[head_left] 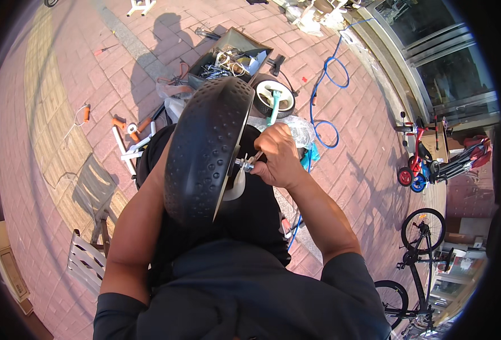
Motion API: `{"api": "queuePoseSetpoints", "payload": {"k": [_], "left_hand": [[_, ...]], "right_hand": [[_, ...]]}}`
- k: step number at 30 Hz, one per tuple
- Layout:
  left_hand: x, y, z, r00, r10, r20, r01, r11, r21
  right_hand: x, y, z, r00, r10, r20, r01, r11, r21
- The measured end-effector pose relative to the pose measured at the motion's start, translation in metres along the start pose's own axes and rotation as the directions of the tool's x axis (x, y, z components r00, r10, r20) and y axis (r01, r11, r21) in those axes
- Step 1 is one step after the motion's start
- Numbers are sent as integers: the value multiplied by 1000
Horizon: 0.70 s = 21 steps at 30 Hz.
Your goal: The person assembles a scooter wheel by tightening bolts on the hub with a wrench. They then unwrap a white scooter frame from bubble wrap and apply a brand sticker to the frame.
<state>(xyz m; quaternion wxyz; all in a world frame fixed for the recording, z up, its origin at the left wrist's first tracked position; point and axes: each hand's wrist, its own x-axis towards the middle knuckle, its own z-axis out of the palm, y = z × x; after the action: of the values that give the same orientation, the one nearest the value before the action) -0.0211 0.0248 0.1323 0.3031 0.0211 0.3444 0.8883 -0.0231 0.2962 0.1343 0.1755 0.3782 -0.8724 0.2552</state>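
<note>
A small black wheel with a dimpled tread stands upright over my lap, its tread turned toward me. On its right side a metal axle bolt with nuts sticks out from the hub. My right hand is closed at the end of that axle, thumb and bent fingers around it. My left forearm runs up behind the wheel's left side, so the left hand and its fingers are hidden. Beyond my knees lies a smaller white-rimmed wheel with a light green fork.
A dark toolbox full of tools sits ahead on brick paving. White tube parts with orange grips lie to the left. A blue hose curls at right. A bicycle and a red child's trike stand far right; a slatted chair is near left.
</note>
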Motion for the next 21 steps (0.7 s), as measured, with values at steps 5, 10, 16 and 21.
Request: {"api": "queuePoseSetpoints", "payload": {"k": [5,10,16,21], "left_hand": [[-12,0,5,986,77,-148,-86,995,-58],[-10,-4,-10,936,275,-220,-192,922,337],[-14,-13,2,908,410,-90,-266,728,631],[-27,-12,25,895,414,169,-345,398,850]], "right_hand": [[-1,-31,5,964,259,53,-263,921,288],[-13,-65,2,777,539,324,-627,617,476],[-20,-78,-21,506,549,665,-835,118,537],[-51,-90,-37,313,541,781,-853,-202,482]]}}
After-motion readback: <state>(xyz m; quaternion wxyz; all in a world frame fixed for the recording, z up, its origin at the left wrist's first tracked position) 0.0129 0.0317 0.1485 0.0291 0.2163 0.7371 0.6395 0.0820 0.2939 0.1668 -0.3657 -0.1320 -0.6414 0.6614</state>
